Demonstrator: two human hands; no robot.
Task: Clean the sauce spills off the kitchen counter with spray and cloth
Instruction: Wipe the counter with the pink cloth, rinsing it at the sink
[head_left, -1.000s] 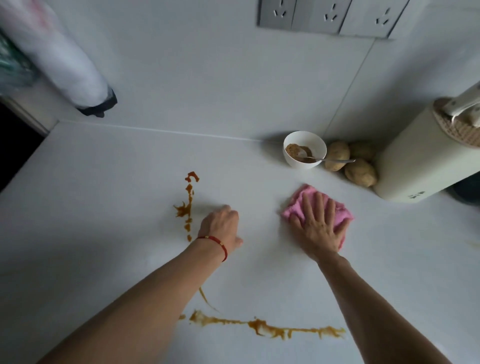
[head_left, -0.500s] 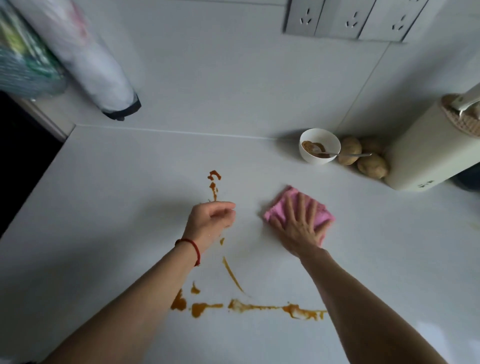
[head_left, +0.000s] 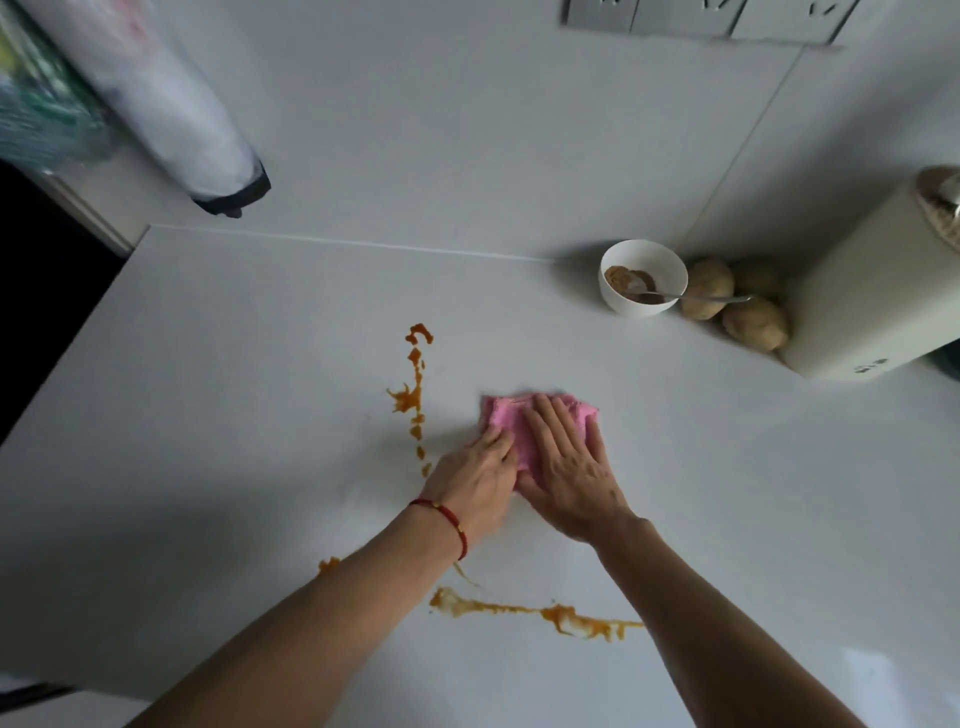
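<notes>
Both hands sit on the pink cloth (head_left: 524, 421) at mid-counter (head_left: 234, 415). The right hand (head_left: 569, 467) lies flat on it, fingers straight, covering the cloth's near half. The left hand (head_left: 475, 483) touches its 9 o'clock edge — whether those fingers pinch the fabric or only rest there I cannot tell. One sauce trail (head_left: 415, 384) runs at the cloth's 9 o'clock; another (head_left: 540, 613) at 6 o'clock is partly hidden by both forearms. At 2 o'clock stand a bowl (head_left: 644, 275) and potatoes (head_left: 753, 322) — the sockets (head_left: 696, 18) are cut off at 12.
</notes>
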